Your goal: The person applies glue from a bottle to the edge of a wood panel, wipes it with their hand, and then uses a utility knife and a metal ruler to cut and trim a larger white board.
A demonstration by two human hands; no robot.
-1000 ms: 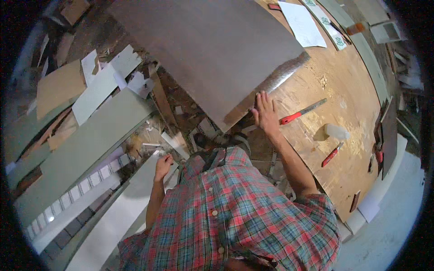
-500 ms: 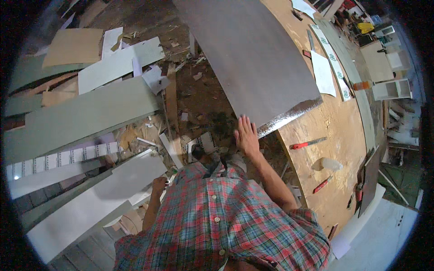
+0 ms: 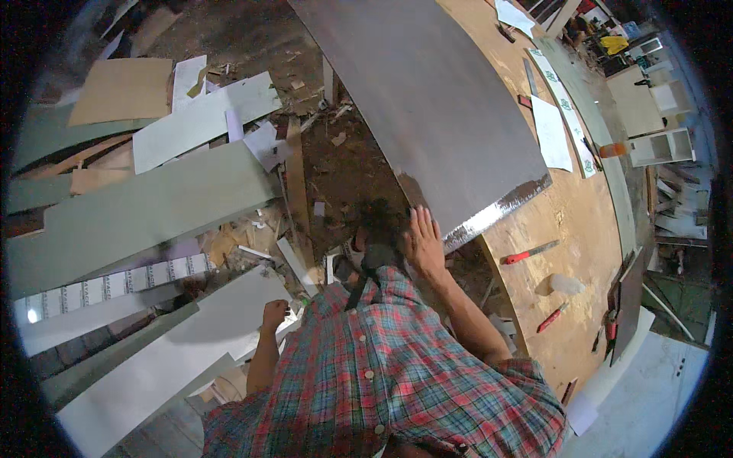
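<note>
A large dark grey-brown board (image 3: 435, 107) lies along the workbench (image 3: 576, 229), its near end glossy and light-reflecting. My right hand (image 3: 424, 240) rests at the board's near left corner, fingers stretched out and touching the edge. On the other side of my body, my left hand (image 3: 276, 311) hangs low with its fingers curled above a white panel (image 3: 191, 328). Whatever it holds, if anything, is hidden. To the right of the board's end lie a red-handled blade tool (image 3: 531, 253), a pale rounded lump (image 3: 566, 284) and a red-handled cutter (image 3: 553, 317).
Grey-green boards (image 3: 145, 206), a brown sheet (image 3: 122, 90) and white offcuts (image 3: 206, 111) are piled on the left. Scraps litter the floor (image 3: 343, 164). White paper (image 3: 551, 133), a hammer (image 3: 506, 33) and an orange bottle (image 3: 613, 150) sit at the bench's far side.
The view has shifted slightly. My right hand has slid a little along the board's corner, where a brownish patch shows near the left edge. My left hand stays low and curled.
</note>
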